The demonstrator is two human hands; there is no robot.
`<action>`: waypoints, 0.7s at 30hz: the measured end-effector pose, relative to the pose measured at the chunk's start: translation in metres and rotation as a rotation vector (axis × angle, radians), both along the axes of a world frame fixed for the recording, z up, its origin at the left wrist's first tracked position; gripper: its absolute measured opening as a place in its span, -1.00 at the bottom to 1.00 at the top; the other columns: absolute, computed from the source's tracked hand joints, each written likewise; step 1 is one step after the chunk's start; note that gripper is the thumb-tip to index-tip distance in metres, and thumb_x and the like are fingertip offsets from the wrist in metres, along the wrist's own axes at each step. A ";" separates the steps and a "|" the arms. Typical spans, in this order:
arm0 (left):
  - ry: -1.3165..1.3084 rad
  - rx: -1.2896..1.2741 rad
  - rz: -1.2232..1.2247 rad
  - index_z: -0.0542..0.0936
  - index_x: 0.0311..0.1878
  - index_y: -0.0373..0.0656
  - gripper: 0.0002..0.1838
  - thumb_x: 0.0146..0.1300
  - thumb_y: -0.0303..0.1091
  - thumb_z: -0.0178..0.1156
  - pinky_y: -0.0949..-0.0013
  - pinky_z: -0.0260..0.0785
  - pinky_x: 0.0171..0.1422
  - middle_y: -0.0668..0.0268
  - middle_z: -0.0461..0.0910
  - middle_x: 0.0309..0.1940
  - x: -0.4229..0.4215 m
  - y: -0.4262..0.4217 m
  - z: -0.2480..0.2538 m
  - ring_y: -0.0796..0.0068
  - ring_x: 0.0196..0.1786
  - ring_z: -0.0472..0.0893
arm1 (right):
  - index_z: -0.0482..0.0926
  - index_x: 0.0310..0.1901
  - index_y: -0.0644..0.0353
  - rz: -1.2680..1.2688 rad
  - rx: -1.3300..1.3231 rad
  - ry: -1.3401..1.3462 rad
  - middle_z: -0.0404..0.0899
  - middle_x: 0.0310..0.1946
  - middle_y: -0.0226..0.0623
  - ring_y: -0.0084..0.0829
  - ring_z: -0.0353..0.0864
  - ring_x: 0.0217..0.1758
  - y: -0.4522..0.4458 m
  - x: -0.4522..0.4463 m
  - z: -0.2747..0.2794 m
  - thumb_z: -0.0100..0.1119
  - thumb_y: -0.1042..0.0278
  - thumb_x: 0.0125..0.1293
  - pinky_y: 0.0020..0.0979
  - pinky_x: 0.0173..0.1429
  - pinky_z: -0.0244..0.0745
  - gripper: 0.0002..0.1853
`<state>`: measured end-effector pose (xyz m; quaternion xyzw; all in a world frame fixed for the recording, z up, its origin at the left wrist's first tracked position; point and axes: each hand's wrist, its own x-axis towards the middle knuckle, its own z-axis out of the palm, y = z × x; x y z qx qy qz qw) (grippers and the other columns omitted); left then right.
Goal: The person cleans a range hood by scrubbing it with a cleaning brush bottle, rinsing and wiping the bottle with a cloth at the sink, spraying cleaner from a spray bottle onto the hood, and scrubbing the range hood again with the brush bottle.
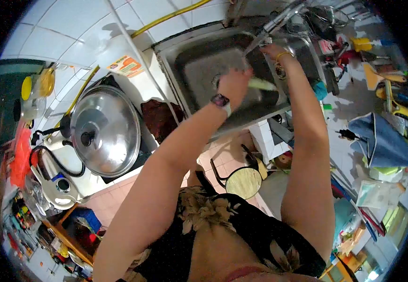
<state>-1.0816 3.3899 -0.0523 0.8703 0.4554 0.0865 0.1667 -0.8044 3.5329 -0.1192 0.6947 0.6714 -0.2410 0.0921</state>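
Note:
My left hand [236,87], with a watch on its wrist, is over the left basin of the steel sink [192,101]. Its fingers are closed round a long pale green thing [262,84] that points to the right; motion blur hides its exact kind. Up at the back of the sink, my right hand [272,50], with a yellow bangle on the wrist, is at the metal tap [281,19]. Its fingers look curled on the tap near the spout's base. The spout points down toward my left hand.
A large lidded pan [105,131] stands on the stove to the left. A yellow hose [171,18] runs along the tiled wall. Below the sink is a round stool [244,182]. On the right hang a blue cloth [380,138] and several utensils.

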 end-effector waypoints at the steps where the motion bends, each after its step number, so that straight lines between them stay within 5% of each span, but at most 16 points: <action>1: -0.064 0.005 -0.010 0.51 0.09 -0.12 -0.62 0.15 -0.46 0.11 0.14 0.56 -0.07 0.15 0.59 -0.12 0.000 -0.013 -0.006 0.16 0.02 0.59 | 0.61 0.14 -0.02 0.019 -0.028 -0.029 0.61 0.09 -0.17 -0.17 0.59 0.15 0.007 0.007 -0.009 0.16 0.18 0.33 -0.28 0.15 0.47 -0.64; 3: -0.122 0.007 -0.005 0.52 0.09 -0.12 -0.61 0.14 -0.46 0.13 0.15 0.55 -0.08 0.16 0.58 -0.11 -0.008 -0.035 -0.005 0.18 0.03 0.58 | 0.58 0.17 -0.03 0.082 -0.066 -0.114 0.60 0.11 -0.19 -0.20 0.58 0.16 0.018 0.008 -0.007 0.18 0.17 0.32 -0.29 0.15 0.48 -0.61; 6: -0.113 -0.060 -0.106 0.50 0.10 -0.11 -0.64 0.19 -0.45 0.07 0.17 0.58 -0.10 0.16 0.59 -0.16 -0.023 -0.058 0.004 0.15 -0.01 0.60 | 0.53 0.23 0.03 -0.493 -0.108 0.449 0.56 0.18 -0.34 -0.30 0.58 0.16 0.017 -0.014 0.017 0.24 0.10 0.32 -0.30 0.17 0.47 -0.53; 9: -0.038 0.004 -0.208 0.53 0.07 -0.07 -0.64 0.16 -0.37 0.13 0.19 0.58 -0.05 0.22 0.58 -0.09 -0.030 -0.072 -0.001 0.21 0.09 0.56 | 0.48 0.27 0.09 -0.458 -0.133 0.623 0.53 0.20 -0.40 -0.36 0.56 0.16 0.018 -0.040 0.015 0.23 0.04 0.33 -0.31 0.18 0.45 -0.46; 11: -0.095 0.031 -0.200 0.53 0.08 -0.06 -0.63 0.16 -0.37 0.14 0.17 0.56 0.02 0.23 0.57 -0.05 -0.041 -0.083 0.010 0.20 0.14 0.54 | 0.47 0.25 0.09 -0.281 0.126 0.743 0.50 0.20 -0.01 -0.11 0.51 0.24 -0.030 -0.093 0.072 0.11 0.01 0.37 -0.20 0.28 0.42 -0.49; 14: -0.271 -0.054 -0.202 0.52 0.10 -0.04 -0.58 0.12 -0.39 0.19 0.15 0.48 0.17 0.23 0.53 0.06 -0.066 -0.098 0.017 0.17 0.22 0.48 | 0.42 0.29 0.13 -0.457 -0.120 0.964 0.50 0.19 0.04 0.00 0.51 0.22 -0.061 -0.068 0.075 0.18 0.08 0.33 -0.14 0.26 0.44 -0.45; 18: -0.490 -0.181 -0.135 0.50 0.16 -0.04 -0.43 -0.02 -0.51 0.30 0.16 0.37 0.33 0.23 0.45 0.24 -0.108 -0.118 0.032 0.12 0.32 0.41 | 0.45 0.25 0.19 0.039 0.016 -0.084 0.56 0.11 0.05 0.00 0.56 0.17 -0.147 -0.023 0.048 0.24 0.17 0.30 -0.10 0.20 0.48 -0.48; 21: -0.649 -0.245 -0.135 0.50 0.18 -0.04 -0.37 -0.06 -0.57 0.34 0.14 0.31 0.38 0.24 0.44 0.28 -0.143 -0.129 0.050 0.08 0.35 0.38 | 0.56 0.10 0.20 -0.168 0.316 0.145 0.65 -0.06 -0.03 -0.12 0.66 -0.04 -0.225 -0.081 0.105 0.20 0.25 0.34 -0.21 0.05 0.53 -0.65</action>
